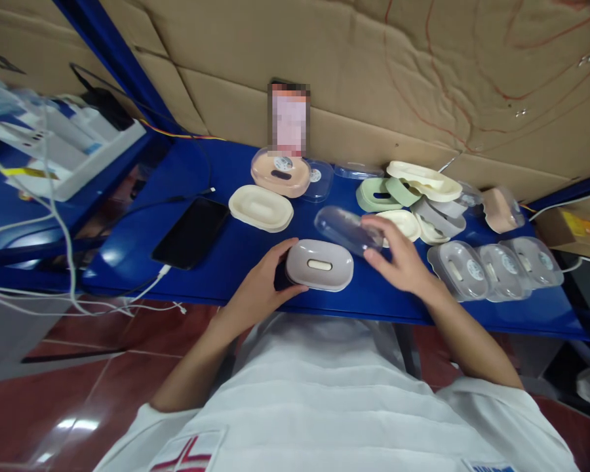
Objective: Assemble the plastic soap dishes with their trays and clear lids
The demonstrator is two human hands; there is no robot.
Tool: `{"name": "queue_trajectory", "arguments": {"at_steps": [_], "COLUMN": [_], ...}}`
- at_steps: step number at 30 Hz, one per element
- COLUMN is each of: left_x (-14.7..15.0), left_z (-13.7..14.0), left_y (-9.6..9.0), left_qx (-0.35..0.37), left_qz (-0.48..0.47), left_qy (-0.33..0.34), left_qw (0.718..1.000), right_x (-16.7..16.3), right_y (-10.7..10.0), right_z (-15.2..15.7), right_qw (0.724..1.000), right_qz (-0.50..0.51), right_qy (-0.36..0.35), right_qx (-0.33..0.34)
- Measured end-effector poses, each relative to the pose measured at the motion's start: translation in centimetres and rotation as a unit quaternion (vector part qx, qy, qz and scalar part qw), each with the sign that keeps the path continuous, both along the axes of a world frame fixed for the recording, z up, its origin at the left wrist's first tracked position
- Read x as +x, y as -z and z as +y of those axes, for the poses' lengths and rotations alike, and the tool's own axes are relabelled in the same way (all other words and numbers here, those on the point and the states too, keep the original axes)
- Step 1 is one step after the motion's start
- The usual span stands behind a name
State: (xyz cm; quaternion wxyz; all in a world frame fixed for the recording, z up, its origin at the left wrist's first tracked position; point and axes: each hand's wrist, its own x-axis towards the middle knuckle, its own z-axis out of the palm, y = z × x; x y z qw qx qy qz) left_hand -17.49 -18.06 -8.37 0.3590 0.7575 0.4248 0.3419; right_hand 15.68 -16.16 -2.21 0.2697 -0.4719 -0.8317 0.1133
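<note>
A pale grey oval plastic soap dish (319,264) sits on the blue counter (236,252) near its front edge, right in front of the person. The left hand (260,288) braces the dish from its left end, fingers (288,248) curled loosely around that end and thumb along the near side, which steadies it. The right hand (398,259) holds a clear plastic oval lid (347,229) just above and behind the dish, tilted; its fingers are spread fairly wide over the lid's right end, though how firmly they pinch it is hard to tell through the transparent plastic.

Other parts lie grouped by kind, within reach: a cream oval dish (260,208) and a peach dish under a clear lid (280,172) behind the left hand, a heap of green, cream and grey dish parts (413,196) behind the right, and a row of finished lidded dishes (496,269) to the right. A black phone (191,233) lies on the counter's left part, charging by a white cable.
</note>
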Motion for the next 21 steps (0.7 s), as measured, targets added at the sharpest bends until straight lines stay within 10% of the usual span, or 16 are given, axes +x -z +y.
{"name": "queue_trajectory", "arguments": {"at_steps": [5, 21], "left_x": [0.2, 0.0], "left_z": [-0.1, 0.1], "left_y": [0.6, -0.1], "left_qx": [-0.061, -0.001], "left_qz": [-0.050, 0.008], "left_qy": [0.010, 0.012], "left_qw": [0.997, 1.000], "right_x": [-1.4, -1.7], "right_y": [2.3, 4.7], "right_z": [-3.2, -2.9], "right_qw": [0.986, 0.972], "right_qz": [-0.043, -0.116], "right_qy": [-0.159, -0.190], "right_qx": [-0.018, 0.073]}}
